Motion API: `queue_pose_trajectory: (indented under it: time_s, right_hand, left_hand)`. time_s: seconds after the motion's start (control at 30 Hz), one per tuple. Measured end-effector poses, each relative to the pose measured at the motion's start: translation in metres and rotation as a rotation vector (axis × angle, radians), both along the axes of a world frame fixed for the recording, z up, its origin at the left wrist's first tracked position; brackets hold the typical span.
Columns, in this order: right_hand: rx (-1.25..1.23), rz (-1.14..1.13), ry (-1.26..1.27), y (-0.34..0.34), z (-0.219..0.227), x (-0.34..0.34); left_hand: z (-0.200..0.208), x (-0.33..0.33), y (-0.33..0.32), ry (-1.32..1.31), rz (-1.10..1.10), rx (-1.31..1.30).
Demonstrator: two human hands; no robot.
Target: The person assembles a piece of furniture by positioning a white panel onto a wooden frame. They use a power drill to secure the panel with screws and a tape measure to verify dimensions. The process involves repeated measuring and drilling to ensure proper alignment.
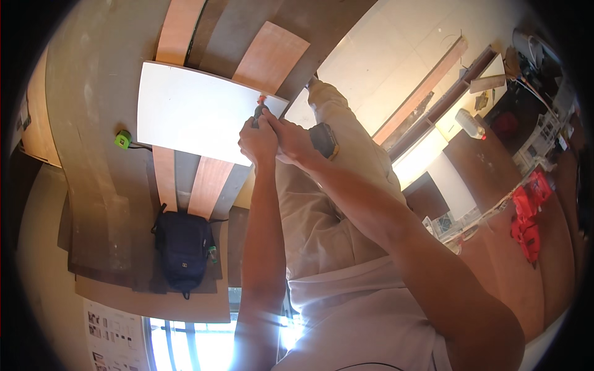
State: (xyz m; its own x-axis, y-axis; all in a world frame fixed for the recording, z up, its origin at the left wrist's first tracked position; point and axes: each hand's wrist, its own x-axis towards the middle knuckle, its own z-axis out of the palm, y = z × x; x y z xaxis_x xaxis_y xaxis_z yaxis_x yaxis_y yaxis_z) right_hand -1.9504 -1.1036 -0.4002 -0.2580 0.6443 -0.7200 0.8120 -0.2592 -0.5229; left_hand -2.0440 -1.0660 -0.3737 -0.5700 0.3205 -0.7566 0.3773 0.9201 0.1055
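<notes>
A white rectangular board [192, 111] lies across several wooden strips. Both my hands are over its right end, closed around a cordless drill [323, 141]. My right hand [292, 139] wraps the handle, with the dark battery base showing beyond my wrist. My left hand [258, 142] grips the front of the drill beside it. An orange-red piece [262, 99] shows at the drill's nose, close to the board's far right edge. Whether the bit touches the board I cannot tell. Much of the drill's body is hidden by my fingers.
Left of the board sits a green tape measure [122, 139]. Reddish-brown wood strips [272, 54] run beneath the board over dark sheets. A dark blue backpack [182, 247] lies nearer me. To the right are long planks [421, 93], a plastic jug [470, 123] and a red bag [528, 213].
</notes>
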Motion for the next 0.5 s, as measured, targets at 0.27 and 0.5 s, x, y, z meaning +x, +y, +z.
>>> queue_pose_trajectory:
  time_s: [0.27,0.5]
  right_hand:
    - [-0.024,-0.001,-0.004,0.007,0.005,0.002]
    - [-0.023,-0.003,0.004,0.01,0.006,0.003]
  left_hand:
    - [-0.002,0.002,0.003,0.013,-0.017,-0.032]
    - [-0.002,0.002,0.004,0.015,-0.021,-0.038]
